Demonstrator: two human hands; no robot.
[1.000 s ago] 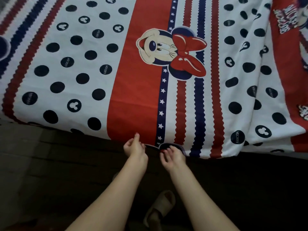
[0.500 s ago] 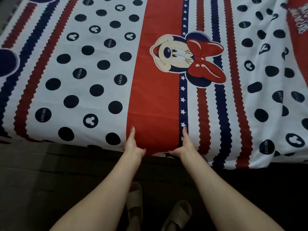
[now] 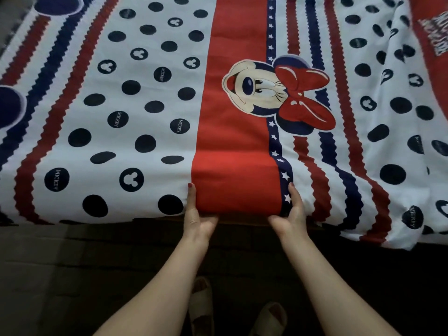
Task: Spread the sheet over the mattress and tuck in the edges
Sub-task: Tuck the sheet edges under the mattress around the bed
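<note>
1. Change vs a second ago: both hands were down at the hanging hem, below the bed edge. Now they are up on the edge itself, thumbs on top of the sheet (image 3: 150,122), spaced wider, bracketing the red stripe.
2. The hem between the hands no longer hangs; it is folded round the edge and out of sight. The tuck looks under way here.
3. Right of the hands, the sheet hangs loose and lower, untucked. Left side sits about flush with the edge; whether it is tucked I cannot tell.
4. Left hand (image 3: 196,214): thumb straight up along the stripe's left border, the other fingers under the edge, hidden. It clamps the sheet edge.
5. Right hand (image 3: 289,214): mirror pose, thumb on the star band, fingers curled under, clamping the sheet edge.
6. Both forearms are extended forward, roughly parallel. Mattress is fully covered, not visible.
</note>
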